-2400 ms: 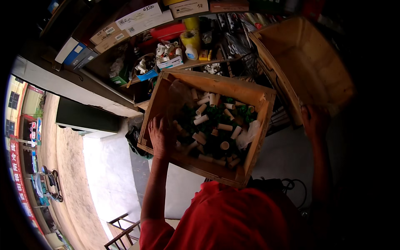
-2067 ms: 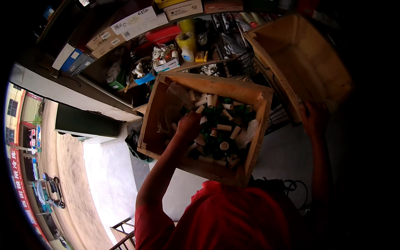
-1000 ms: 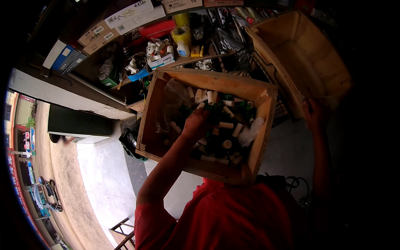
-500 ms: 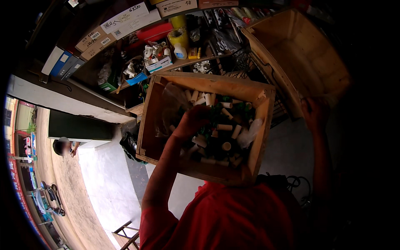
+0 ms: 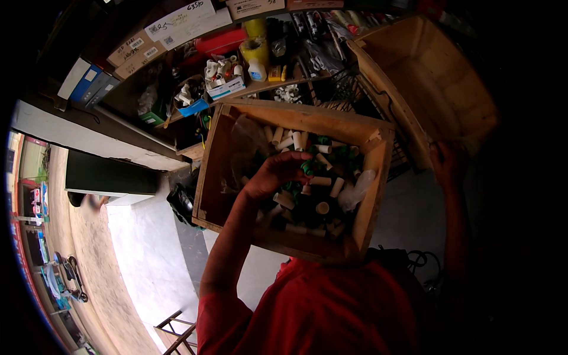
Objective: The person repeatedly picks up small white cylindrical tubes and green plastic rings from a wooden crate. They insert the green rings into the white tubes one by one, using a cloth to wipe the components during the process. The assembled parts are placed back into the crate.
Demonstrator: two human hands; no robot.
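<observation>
A wooden box (image 5: 302, 112) sits in front of me, holding short cream-coloured tubes (image 5: 320, 181) and dark green plastic pieces, with crumpled clear plastic bags at its two ends. Over the middle of it is my left hand (image 5: 277, 173), thumb and fingers pinching a small green plastic fitting (image 5: 307, 167). Off to the right, my right hand (image 5: 448, 160) rests at the near corner of a second, tilted wooden box (image 5: 438, 65), its fingers curled at the edge. Deep shadow covers much of that hand, though it looks closed on the box's rim.
Behind the boxes, a shelf carries a carton of white pipe fittings (image 5: 228, 89), a yellow roll (image 5: 254, 50), a white bottle (image 5: 257, 70) and a blue-edged tray (image 5: 194, 107). A black wire rack (image 5: 384, 133) stands between the boxes. At left, a person is partly visible outside.
My left hand has lifted slightly from among the pieces, and a green fitting now shows between its fingertips. My right hand stays at the second box's corner.
</observation>
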